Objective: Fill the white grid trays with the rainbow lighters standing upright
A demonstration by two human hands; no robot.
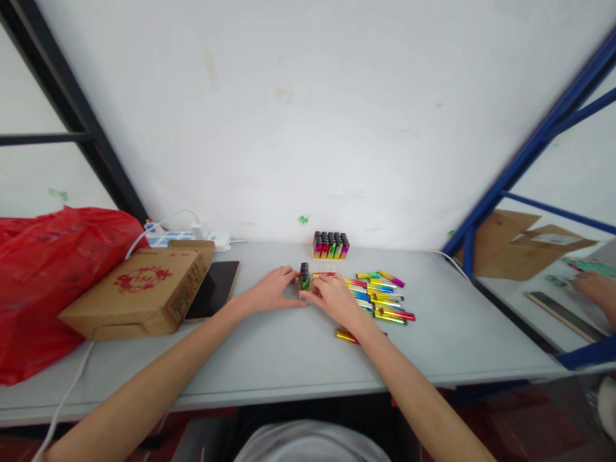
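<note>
Between my hands on the grey table, a small clear tray holds several upright lighters (305,272) with black tops. My left hand (273,292) steadies its left side, fingers at the back and thumb along the front. At the tray's right front, the fingers of my right hand (334,298) are bent together; what they pinch is hidden. Loose lighters (380,296) with shiny yellow, red, blue and green bodies lie in a pile to the right. A single gold and red lighter (347,335) is partly under my right forearm. Behind, a full tray of upright lighters (330,245) stands by the wall.
To the left are a black phone or tablet (214,290), a cardboard box (139,289), a red plastic bag (58,276) and a white power strip (219,240). A blue metal frame (520,151) borders the right. Beyond it, another person's hand (597,289) shows near a carton.
</note>
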